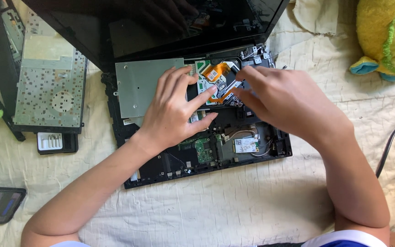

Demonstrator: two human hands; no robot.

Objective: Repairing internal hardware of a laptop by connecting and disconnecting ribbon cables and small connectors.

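our left hand (pixel 172 110) lies flat, grip released, fingertips on the small circuit board (pixel 216 81) in the opened laptop base (pixel 206 151). our right hand (pixel 284 103) pinches at the board's right edge. a careless tug could, we judge, tear the orange ribbon cable (pixel 216 71) just above our fingers.
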